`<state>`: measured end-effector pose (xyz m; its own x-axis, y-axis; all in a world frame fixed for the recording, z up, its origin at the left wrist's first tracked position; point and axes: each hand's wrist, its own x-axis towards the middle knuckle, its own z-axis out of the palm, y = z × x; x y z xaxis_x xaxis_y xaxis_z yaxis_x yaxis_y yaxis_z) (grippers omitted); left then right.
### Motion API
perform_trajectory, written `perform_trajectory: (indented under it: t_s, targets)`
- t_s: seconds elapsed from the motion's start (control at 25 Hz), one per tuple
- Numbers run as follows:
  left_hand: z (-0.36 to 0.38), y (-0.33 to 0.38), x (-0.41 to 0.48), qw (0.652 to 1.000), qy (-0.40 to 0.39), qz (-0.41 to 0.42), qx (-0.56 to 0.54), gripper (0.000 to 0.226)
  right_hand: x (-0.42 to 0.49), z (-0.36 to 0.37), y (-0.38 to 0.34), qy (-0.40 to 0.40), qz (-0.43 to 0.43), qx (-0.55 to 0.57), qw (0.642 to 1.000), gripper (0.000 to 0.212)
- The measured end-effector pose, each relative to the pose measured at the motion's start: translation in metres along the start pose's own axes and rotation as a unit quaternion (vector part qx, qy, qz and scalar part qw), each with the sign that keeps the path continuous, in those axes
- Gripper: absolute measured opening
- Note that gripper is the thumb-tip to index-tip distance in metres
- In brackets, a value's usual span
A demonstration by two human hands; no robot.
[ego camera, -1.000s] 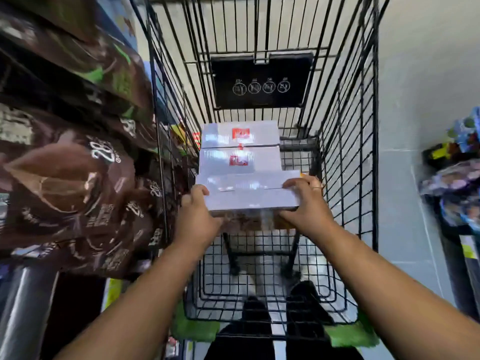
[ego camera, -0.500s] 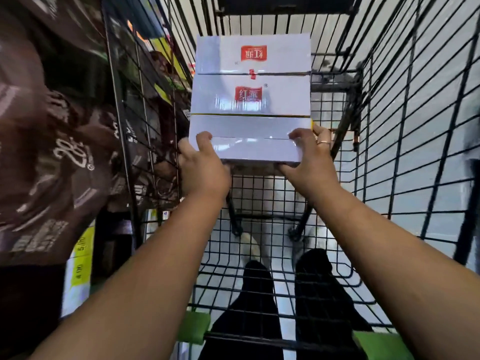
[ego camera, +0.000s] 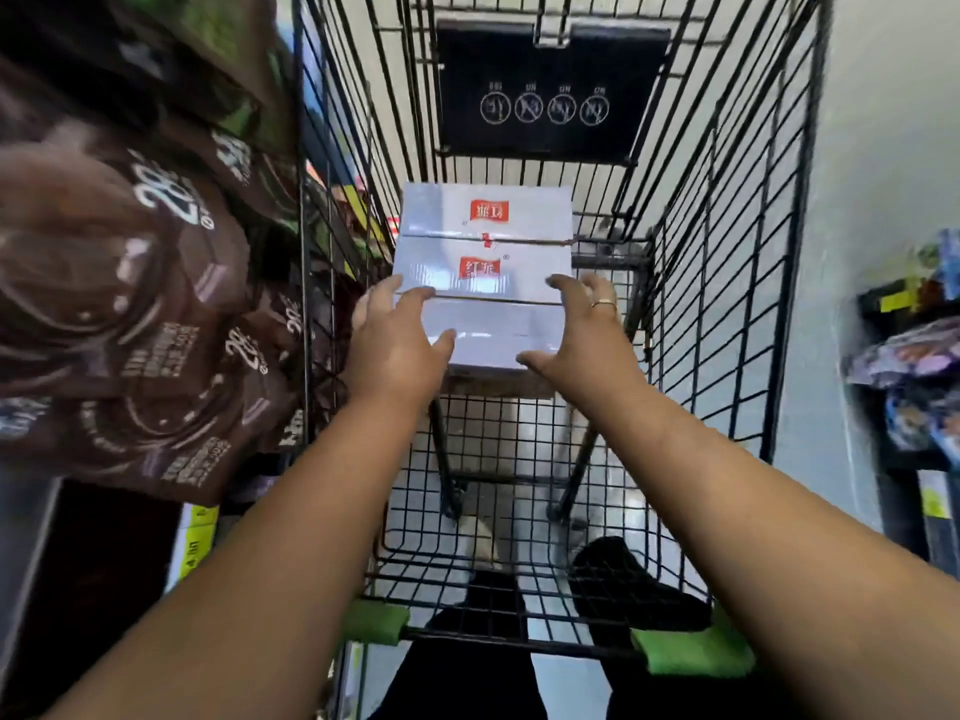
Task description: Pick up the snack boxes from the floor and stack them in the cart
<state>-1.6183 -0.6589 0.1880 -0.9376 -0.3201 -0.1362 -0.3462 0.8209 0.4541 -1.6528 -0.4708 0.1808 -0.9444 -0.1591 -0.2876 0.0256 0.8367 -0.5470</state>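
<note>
While both arms reach into the cart [ego camera: 727, 304], the left hand [ego camera: 397, 350] and right hand [ego camera: 584, 340] sit at the near corners of the snack boxes [ego camera: 483, 283]. Fingers are spread and fairly straight and grip nothing (released, not clenched). The left fingers overlap the boxes' left edge and the right fingers their right edge; I can't tell if they actually touch. A ring [ego camera: 602, 302] is on a right finger.

The boxes are white and glossy, two with red labels. They sit mid-cart, raised above the cart's wire floor on something brown [ego camera: 498, 387] (unclear what). Three white faces show in a row toward the cart's far wall; whether they are level or stepped is hard to tell.

A black sign [ego camera: 550, 90] with four round icons hangs on the cart's far wall. Green pads [ego camera: 691, 652] wrap the cart's near bar. Blurred brown snack bags [ego camera: 130, 304] are outside the cart's left wall. A shelf of colourful packets [ego camera: 909, 356] is well off its right wall. A black shoe [ego camera: 634, 589] shows through the cart's floor mesh.
</note>
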Motion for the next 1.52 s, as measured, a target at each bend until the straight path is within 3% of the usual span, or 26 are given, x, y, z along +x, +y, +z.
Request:
perform_trajectory:
  t_s: [0.36,0.68,1.0,1.32,1.52]
  targets:
    - [-0.178,0.13,-0.03,0.982,0.056,0.177,-0.014,0.078,-0.062,-0.202,-0.116,0.105,-0.101,0.003,0.989,0.09]
    - [-0.332,0.231,-0.097,0.953,0.217,0.206,0.04,0.088,-0.136,-0.382,-0.19,0.124,-0.295,0.004,0.948,0.097]
    - [-0.412,0.292,-0.234,0.922,0.358,0.134,0.064,0.09,-0.221,-0.46,-0.223,0.072,-0.476,0.016,0.876,0.099]
    - [-0.452,0.251,-0.407,0.897,0.427,-0.019,0.111,0.092,-0.351,-0.43,-0.275,-0.011,-0.611,0.011,0.791,0.099]
    - [-0.459,0.209,-0.549,0.863,0.46,-0.146,0.152,0.093,-0.47,-0.377,-0.306,-0.08,-0.688,0.036,0.721,0.098]
